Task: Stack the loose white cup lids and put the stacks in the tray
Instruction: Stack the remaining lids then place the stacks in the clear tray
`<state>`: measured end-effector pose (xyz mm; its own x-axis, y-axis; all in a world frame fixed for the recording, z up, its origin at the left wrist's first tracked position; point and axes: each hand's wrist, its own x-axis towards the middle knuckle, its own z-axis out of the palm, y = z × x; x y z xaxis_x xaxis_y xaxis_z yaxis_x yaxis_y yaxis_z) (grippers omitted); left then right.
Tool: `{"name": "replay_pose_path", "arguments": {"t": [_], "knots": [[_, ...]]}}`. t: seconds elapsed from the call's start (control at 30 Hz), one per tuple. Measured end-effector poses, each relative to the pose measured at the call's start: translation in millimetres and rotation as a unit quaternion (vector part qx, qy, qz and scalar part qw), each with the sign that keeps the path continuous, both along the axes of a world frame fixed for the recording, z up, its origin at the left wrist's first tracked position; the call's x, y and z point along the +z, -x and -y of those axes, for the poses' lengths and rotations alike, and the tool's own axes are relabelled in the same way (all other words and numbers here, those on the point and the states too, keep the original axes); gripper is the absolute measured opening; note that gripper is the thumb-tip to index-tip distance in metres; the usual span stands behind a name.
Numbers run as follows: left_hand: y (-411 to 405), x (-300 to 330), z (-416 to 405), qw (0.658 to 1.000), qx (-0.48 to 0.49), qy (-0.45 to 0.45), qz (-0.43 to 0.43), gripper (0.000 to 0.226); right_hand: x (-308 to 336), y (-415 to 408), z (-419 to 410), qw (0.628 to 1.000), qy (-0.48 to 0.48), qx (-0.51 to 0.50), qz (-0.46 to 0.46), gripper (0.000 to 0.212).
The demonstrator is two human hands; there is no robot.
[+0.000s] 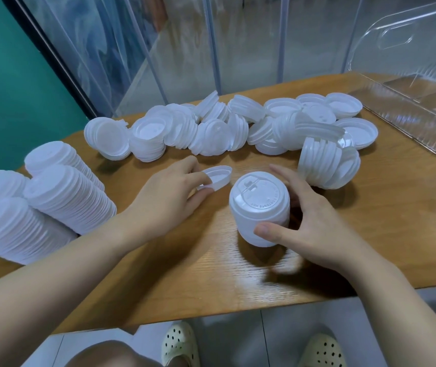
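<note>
One lid pinched, a short stack steadied, mid-table.

The left hand (169,192) pinches a single lid (215,178) by its rim, tilted, just left of centre; the right hand (309,221) curls thumb and fingers round a short stack (260,210) standing at centre. These lids look light, thin and springy, likely slick, so a rim grip for singles and a wrap round the sides for a stack seems safest; squeezing hard could buckle them. The loose lids (225,128) lie heaped across the upper middle, finished stacks (53,197) lie at far left, and the clear tray (410,112) sits upper right. Bare table (370,234) lies between stack and tray; the near edge is close.
</note>
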<state>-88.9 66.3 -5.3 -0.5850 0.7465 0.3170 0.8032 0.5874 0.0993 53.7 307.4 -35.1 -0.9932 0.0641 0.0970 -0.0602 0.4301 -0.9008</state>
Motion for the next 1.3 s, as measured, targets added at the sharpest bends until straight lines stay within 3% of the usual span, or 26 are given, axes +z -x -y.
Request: {"name": "replay_pose_path", "arguments": {"t": [0.3, 0.4, 0.57, 0.77, 0.87, 1.17, 1.3], "knots": [[-10, 42, 4, 0.991, 0.013, -0.12, -0.06, 0.024, 0, 0, 0, 1.0, -0.007, -0.001, 0.003, 0.109], [-23, 57, 2, 0.969, 0.046, -0.239, 0.037, 0.004, -1, 0, 0, 1.0, -0.003, 0.001, 0.002, 0.105], [-37, 71, -9, 0.887, 0.054, -0.366, 0.277, 0.013, 0, 1, 1, 1.0, -0.007, 0.002, -0.001, 0.098], [-33, 59, -9, 0.801, 0.061, -0.357, 0.476, 0.025, 0, -1, 1, 1.0, -0.004, 0.005, -0.006, 0.092], [-35, 49, -14, 0.772, 0.082, -0.349, 0.524, 0.025, 0, -1, 1, 1.0, -0.002, 0.009, -0.011, 0.097], [-40, 34, -25, 0.763, 0.134, -0.299, 0.557, 0.023, 5, -4, 3, 0.999, -0.001, 0.023, -0.032, 0.077], [-48, 40, -30, 0.765, 0.153, -0.287, 0.555, 0.048, 4, -3, 3, 0.999, 0.002, 0.024, -0.028, 0.075]]}}
